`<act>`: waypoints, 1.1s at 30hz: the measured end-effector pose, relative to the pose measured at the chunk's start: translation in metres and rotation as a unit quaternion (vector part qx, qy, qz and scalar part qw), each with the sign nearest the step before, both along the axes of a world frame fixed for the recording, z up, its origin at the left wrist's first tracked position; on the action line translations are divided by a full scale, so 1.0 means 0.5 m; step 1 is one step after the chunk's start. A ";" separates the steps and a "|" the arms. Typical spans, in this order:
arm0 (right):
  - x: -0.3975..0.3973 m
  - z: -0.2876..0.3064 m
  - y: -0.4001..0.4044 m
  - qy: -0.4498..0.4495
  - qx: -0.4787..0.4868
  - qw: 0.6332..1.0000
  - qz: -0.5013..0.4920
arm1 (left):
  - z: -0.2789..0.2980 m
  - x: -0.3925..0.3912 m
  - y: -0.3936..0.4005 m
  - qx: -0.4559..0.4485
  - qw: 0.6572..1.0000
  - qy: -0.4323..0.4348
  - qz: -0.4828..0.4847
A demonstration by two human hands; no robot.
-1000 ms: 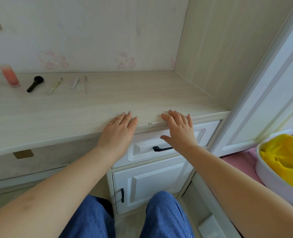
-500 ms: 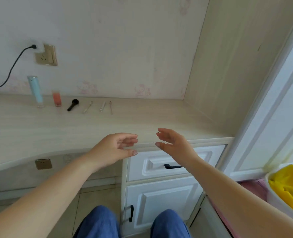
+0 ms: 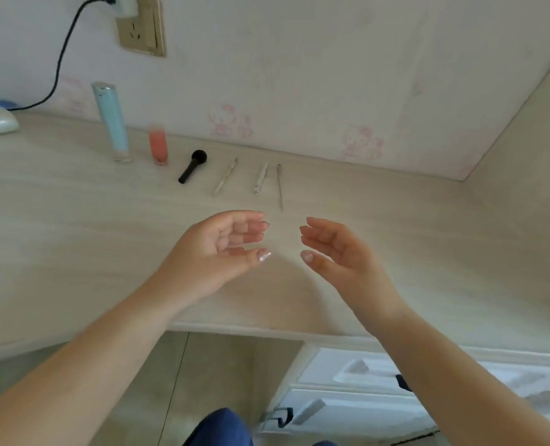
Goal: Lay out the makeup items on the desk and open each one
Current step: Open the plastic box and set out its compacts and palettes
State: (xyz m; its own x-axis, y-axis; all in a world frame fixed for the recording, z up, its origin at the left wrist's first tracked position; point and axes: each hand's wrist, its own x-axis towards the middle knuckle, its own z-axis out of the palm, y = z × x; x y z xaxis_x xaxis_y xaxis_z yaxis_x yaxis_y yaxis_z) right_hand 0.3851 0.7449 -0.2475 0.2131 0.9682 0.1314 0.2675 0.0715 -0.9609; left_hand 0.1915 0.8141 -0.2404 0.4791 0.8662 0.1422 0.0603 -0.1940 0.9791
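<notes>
Both hands hang in the air over the desk [image 3: 74, 239], palms turned toward each other, and neither one holds or touches anything. On the left hand [image 3: 217, 249] the fingers are loosely curled, tips pointing right, with the thumb lying below them and a shiny nail catching the light. Facing it, the right hand [image 3: 334, 252] mirrors that shape — fingers relaxed and slightly bent, tips pointing left, thumb underneath. A narrow gap of bare desktop shows between the two sets of fingertips. Each bare forearm runs back toward the lower corners of the view, so the arms form a rough wedge that meets at the hands.

Just beyond the hands, toward the wall, the makeup items lie in a row. Nearest, past the gap between the hands, is a thin brown stick [image 3: 279, 186], and beside it to the left a pale slim pencil [image 3: 261, 177]. Further left lie a cream-coloured slim stick [image 3: 225, 176] and a black brush [image 3: 192, 166], then an upright orange-pink tube [image 3: 158, 144] and a tall pale blue tube [image 3: 112, 122] — both standing close to the wall, well apart from the left hand. Whether any item is uncapped cannot be told.

Below the right forearm sits a white drawer [image 3: 357, 371].
</notes>
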 end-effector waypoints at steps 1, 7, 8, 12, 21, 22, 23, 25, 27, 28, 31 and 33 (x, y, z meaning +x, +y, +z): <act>0.000 0.005 0.014 0.004 -0.005 1.000 0.005 | 0.006 0.001 0.011 0.000 1.000 0.008 -0.002; -0.015 0.121 0.144 0.012 -0.080 0.994 0.073 | 0.116 -0.062 0.098 -0.066 0.992 0.070 0.085; -0.025 0.149 0.150 0.016 -0.088 0.993 0.081 | 0.143 -0.074 0.095 -0.077 0.989 0.076 0.098; -0.081 0.307 0.184 0.023 -0.098 0.982 0.163 | 0.303 -0.150 0.076 -0.094 0.977 0.074 0.178; -0.255 0.509 0.224 0.005 -0.026 0.939 0.342 | 0.487 -0.312 -0.051 -0.044 0.941 0.049 0.332; -0.287 0.514 0.222 0.000 -0.026 0.931 0.364 | 0.492 -0.336 -0.079 -0.047 0.932 0.046 0.358; -0.315 0.516 0.216 -0.011 -0.029 0.925 0.377 | 0.493 -0.355 -0.103 -0.051 0.923 0.040 0.379; -0.379 0.515 0.207 -0.022 -0.033 0.910 0.412 | 0.494 -0.397 -0.151 -0.057 0.906 0.031 0.418; -0.433 0.513 0.199 0.001 -0.046 0.893 0.447 | 0.493 -0.430 -0.184 -0.062 0.891 0.027 0.449; -0.468 0.509 0.196 0.006 -0.047 0.883 0.466 | 0.491 -0.453 -0.203 -0.065 0.881 0.022 0.468; -0.542 0.502 0.187 -0.008 -0.053 0.866 0.496 | 0.480 -0.505 -0.233 -0.074 0.859 0.006 0.506; -0.606 0.493 0.185 -0.018 -0.056 0.855 0.515 | 0.466 -0.554 -0.249 -0.079 0.847 -0.008 0.525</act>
State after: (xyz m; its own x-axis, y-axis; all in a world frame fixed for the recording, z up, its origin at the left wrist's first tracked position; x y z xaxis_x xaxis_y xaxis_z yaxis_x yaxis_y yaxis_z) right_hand 0.0823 0.8372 -0.0010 -0.7621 0.6474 0.0132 0.1488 0.1950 -0.9695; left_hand -0.0856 0.6898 -0.0075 -0.5687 0.8224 -0.0167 0.1044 0.0924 0.9902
